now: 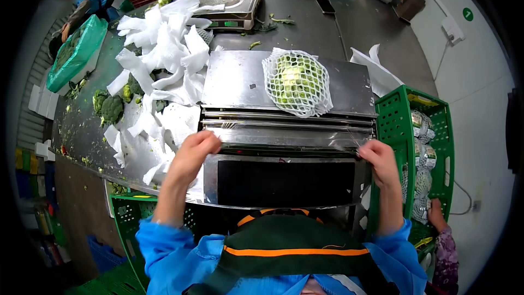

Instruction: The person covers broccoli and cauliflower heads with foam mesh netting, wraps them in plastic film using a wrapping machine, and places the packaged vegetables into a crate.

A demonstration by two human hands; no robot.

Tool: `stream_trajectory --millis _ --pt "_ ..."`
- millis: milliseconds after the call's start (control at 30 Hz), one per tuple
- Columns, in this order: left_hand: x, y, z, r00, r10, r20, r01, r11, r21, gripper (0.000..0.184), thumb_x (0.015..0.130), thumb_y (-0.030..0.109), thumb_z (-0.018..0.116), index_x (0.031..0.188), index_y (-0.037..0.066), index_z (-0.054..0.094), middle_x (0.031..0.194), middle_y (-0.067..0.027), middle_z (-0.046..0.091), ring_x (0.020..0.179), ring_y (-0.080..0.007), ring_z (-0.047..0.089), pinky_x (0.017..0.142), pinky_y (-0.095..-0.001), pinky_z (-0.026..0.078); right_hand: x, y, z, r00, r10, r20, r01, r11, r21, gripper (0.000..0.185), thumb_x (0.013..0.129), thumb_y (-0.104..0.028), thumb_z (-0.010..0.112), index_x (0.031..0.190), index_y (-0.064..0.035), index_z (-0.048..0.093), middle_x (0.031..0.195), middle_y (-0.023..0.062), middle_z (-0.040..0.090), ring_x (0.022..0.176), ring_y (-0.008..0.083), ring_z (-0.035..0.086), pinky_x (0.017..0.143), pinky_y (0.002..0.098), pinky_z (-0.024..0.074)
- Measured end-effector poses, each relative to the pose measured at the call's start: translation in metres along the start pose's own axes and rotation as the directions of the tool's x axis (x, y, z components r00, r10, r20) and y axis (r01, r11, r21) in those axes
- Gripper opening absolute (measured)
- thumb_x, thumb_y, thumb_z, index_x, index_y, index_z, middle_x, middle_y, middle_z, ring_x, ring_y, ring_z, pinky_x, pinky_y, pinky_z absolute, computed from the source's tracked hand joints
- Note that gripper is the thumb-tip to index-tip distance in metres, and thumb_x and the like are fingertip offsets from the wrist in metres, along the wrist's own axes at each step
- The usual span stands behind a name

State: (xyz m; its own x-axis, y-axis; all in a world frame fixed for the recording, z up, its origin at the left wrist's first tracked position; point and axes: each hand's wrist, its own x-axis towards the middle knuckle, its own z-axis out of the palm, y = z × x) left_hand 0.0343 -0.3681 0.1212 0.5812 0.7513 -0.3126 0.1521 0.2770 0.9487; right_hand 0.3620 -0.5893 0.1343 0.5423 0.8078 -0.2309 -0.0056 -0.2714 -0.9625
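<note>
Both hands are closed in a pinch at either end of a metal wrapping machine (234, 84). My left hand (200, 146) is at the left end of its rollers, and my right hand (377, 159) is at the right end. A thin clear plastic film (349, 141) seems to stretch between them across the slot, its edges hard to see. Just behind the rollers, a pale green cauliflower-like head (292, 79) in a white foam net (314, 101) rests on the machine's top plate. A black pad (286, 182) lies in front of the slot.
White foam nets (174, 60) are heaped on the left, with broccoli (112, 110) beside them. Behind stands a scale (229, 8); a phone (324, 5) lies farther right. A green crate (394, 117) holds wrapped heads, with another person's hand (436, 216) at it. Another person (95, 0) is far left.
</note>
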Motion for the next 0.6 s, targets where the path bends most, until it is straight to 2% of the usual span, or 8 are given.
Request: stream_trajectory --millis 67,133,233,300,333,367,467,600 --pt "-0.032 0.031 -0.008 0.993 0.009 0.117 0.007 0.991 -0.136 0.02 0.081 0.013 0.048 0.064 0.003 0.047 0.061 -0.0032 0.048 0.058 -0.0097 0.042 0.058 -0.0233 0.036 -0.023 -0.031 -0.017 0.998 -0.006 0.064 0.009 0.999 -0.053 0.011 0.073 -0.007 0.063 0.065 -0.0041 0.055 0.065 -0.0014 0.049 0.061 0.006 0.044 0.056 0.0192 0.034" --pt "-0.03 0.073 -0.013 0.901 0.371 0.223 -0.344 0.927 -0.15 0.026 0.087 0.022 0.043 0.069 0.004 0.048 0.063 -0.0102 0.053 0.063 -0.0172 0.049 0.071 -0.0312 0.04 -0.024 -0.071 -0.025 0.969 -0.238 0.07 0.242 0.969 -0.043 0.012 0.074 -0.005 0.061 0.064 -0.0046 0.054 0.065 0.0001 0.047 0.061 0.0061 0.043 0.058 0.0186 0.0339" --pt "0.014 0.128 -0.015 0.782 0.619 0.066 -0.585 0.767 -0.263 0.03 0.091 0.028 0.037 0.078 0.006 0.053 0.074 -0.0078 0.056 0.074 -0.0196 0.054 0.083 -0.0358 0.04 0.031 -0.122 -0.032 0.841 -0.541 -0.015 0.513 0.788 0.341 0.01 0.079 -0.004 0.055 0.069 -0.0046 0.055 0.067 0.0007 0.047 0.062 0.0079 0.042 0.061 0.0197 0.0357" --pt "0.077 0.139 -0.01 0.693 0.704 -0.158 -0.542 0.652 0.53 0.009 0.082 0.011 0.055 0.088 0.007 0.06 0.092 -0.0055 0.062 0.076 -0.0195 0.054 0.082 -0.0336 0.039 0.098 -0.132 -0.029 0.849 -0.492 -0.191 0.527 0.816 0.239 0.009 0.082 -0.004 0.051 0.083 -0.0028 0.059 0.074 0.0026 0.053 0.065 0.0115 0.045 0.066 0.0231 0.0395" --pt "0.121 0.133 -0.013 0.368 0.87 0.328 -0.724 0.046 0.688 0.015 0.076 0.002 0.057 0.092 0.005 0.057 0.103 -0.0073 0.06 0.083 -0.0216 0.055 0.082 -0.0365 0.038 0.14 -0.116 -0.022 0.821 -0.525 -0.225 0.534 0.845 -0.023 0.015 0.084 -0.004 0.048 0.092 -0.0018 0.06 0.08 0.0039 0.056 0.069 0.0137 0.048 0.07 0.0249 0.0417" --pt "0.155 0.109 -0.016 0.467 0.766 0.442 -0.677 -0.012 0.736 0.029 0.076 -0.003 0.051 0.103 0.009 0.054 0.11 -0.0072 0.056 0.102 -0.0231 0.052 0.09 -0.0403 0.035 0.175 -0.087 -0.025 0.785 -0.62 -0.007 0.508 0.65 -0.565 0.028 0.083 -0.005 0.048 0.11 -0.005 0.056 0.096 0.0082 0.06 0.082 0.0222 0.055 0.081 0.0302 0.043" --pt "0.172 0.058 0.002 0.737 0.205 0.644 -0.535 -0.406 0.741 0.066 0.076 0.001 0.051 0.135 0.012 0.023 0.139 -0.0086 0.027 0.13 -0.0251 0.023 0.102 -0.0492 0.022 0.201 -0.017 0.009 0.536 -0.56 0.632 0.783 0.049 -0.62 0.054 0.073 -0.004 0.055 0.124 -0.004 0.041 0.124 0.0179 0.045 0.112 0.033 0.045 0.094 0.0361 0.0371" --pt "0.179 0.015 0.041 0.545 0.58 0.606 -0.838 0.347 0.421 0.103 0.055 0.017 0.077 0.137 0.008 0.015 0.141 -0.0188 0.016 0.128 -0.0346 0.022 0.106 -0.0411 0.021 0.188 0.018 0.053 0.66 -0.583 0.473 0.749 0.556 -0.359 0.08 0.061 -0.01 0.067 0.131 -0.0036 0.028 0.122 0.0188 0.046 0.111 0.0344 0.046 0.093 0.0353 0.0373"
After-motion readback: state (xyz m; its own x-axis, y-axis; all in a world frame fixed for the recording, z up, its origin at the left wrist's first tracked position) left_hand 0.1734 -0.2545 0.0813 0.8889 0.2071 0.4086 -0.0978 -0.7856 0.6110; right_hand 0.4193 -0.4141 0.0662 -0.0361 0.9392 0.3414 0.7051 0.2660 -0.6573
